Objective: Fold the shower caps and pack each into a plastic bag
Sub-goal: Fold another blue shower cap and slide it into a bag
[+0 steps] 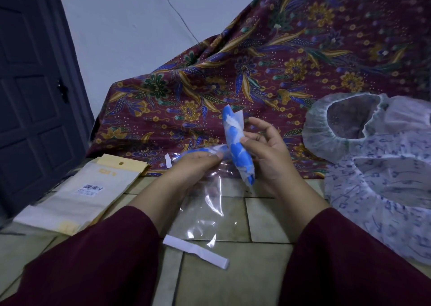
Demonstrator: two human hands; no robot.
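holding a rolled blue cap (238, 147) above the tiled floor (233, 280), right hand (268, 156) pinches its middle with thumb, other fingers loose. left hand (198, 163) pinches the mouth of a clear bag (207, 207), which hangs down to the floor; blue-printed bit sits at the bag mouth, touching the roll's lower half. hands near each other, not touching. loose caps (377, 165) piled at right floor edge. flat packets (77, 198) at left. white strip (196, 251) near sleeves. batik cloth (279, 60) behind.

Left hand (196, 163) pinches, palm down; right hand (268, 151) pinches with thumb, other fingers spread.
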